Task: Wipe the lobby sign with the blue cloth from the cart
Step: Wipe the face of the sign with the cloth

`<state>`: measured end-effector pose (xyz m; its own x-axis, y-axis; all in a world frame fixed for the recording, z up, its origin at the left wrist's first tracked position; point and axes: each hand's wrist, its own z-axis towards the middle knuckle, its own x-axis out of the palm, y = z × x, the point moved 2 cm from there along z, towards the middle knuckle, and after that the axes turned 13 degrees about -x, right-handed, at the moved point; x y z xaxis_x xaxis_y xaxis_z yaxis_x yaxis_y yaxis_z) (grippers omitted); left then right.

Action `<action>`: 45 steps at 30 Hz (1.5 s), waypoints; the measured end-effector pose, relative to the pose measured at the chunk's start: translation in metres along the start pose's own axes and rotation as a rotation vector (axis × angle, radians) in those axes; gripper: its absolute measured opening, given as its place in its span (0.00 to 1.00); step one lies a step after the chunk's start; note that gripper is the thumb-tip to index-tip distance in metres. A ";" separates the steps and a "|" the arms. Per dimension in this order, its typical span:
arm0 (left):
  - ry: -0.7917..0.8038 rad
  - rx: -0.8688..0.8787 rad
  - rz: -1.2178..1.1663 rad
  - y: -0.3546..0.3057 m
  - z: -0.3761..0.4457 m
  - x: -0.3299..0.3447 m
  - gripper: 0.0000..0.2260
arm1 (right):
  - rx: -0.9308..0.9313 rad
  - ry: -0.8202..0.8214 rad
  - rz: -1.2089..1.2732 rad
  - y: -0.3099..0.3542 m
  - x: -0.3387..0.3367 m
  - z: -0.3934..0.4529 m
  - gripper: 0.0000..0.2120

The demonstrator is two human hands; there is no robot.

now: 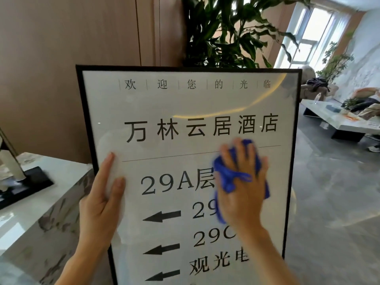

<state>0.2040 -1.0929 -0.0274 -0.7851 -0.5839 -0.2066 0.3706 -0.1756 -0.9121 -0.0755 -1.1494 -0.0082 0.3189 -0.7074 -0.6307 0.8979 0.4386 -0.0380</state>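
The lobby sign point(185, 103) is a tall white board in a black frame with black lettering and arrows, standing upright right in front of me. My right hand point(242, 182) presses the crumpled blue cloth point(226, 177) flat against the sign's right middle, covering part of the text. My left hand point(102, 198) grips the sign's left edge, thumb on the glass face and fingers spread along the frame.
A marble counter point(41, 212) with a dark stand point(26, 182) sits at the left, touching the sign's side. A large leafy plant point(226, 31) rises behind the sign. To the right lie grey floor point(329, 202), a low white table point(339, 118) and a seated person's legs.
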 end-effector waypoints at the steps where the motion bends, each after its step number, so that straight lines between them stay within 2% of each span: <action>1: 0.008 0.013 0.006 0.000 0.000 0.001 0.20 | 0.053 -0.029 0.021 -0.017 -0.004 -0.003 0.29; 5: 0.010 0.065 0.001 0.000 -0.001 0.001 0.21 | 0.164 -0.153 0.084 -0.050 -0.008 -0.016 0.25; 13: 0.033 0.092 -0.010 0.002 -0.004 0.002 0.23 | 0.433 -0.364 0.214 -0.042 0.008 -0.048 0.24; 20: 0.034 0.088 -0.051 0.002 -0.006 -0.001 0.21 | 0.506 -0.375 0.229 -0.006 0.021 -0.055 0.25; 29: 0.035 0.083 -0.101 -0.002 -0.008 -0.002 0.19 | 0.305 -0.192 0.208 0.088 0.039 -0.083 0.25; 35: 0.055 0.044 -0.131 -0.004 -0.007 -0.003 0.19 | 0.296 -0.134 0.312 0.123 0.042 -0.101 0.25; 41: 0.115 -0.012 -0.172 -0.008 -0.009 -0.003 0.20 | 0.314 0.006 0.618 0.150 0.033 -0.128 0.25; 43: 0.160 -0.045 -0.149 -0.012 -0.010 -0.004 0.21 | 0.387 0.082 0.799 0.157 0.021 -0.134 0.24; 45: 0.225 -0.075 -0.157 -0.017 -0.013 -0.007 0.21 | 0.536 0.128 1.055 0.167 0.003 -0.138 0.23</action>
<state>0.1972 -1.0755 -0.0147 -0.9233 -0.3626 -0.1269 0.2051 -0.1861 -0.9609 0.0335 -1.0017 -0.1233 0.9711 -0.0624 -0.2305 0.2329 0.4618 0.8559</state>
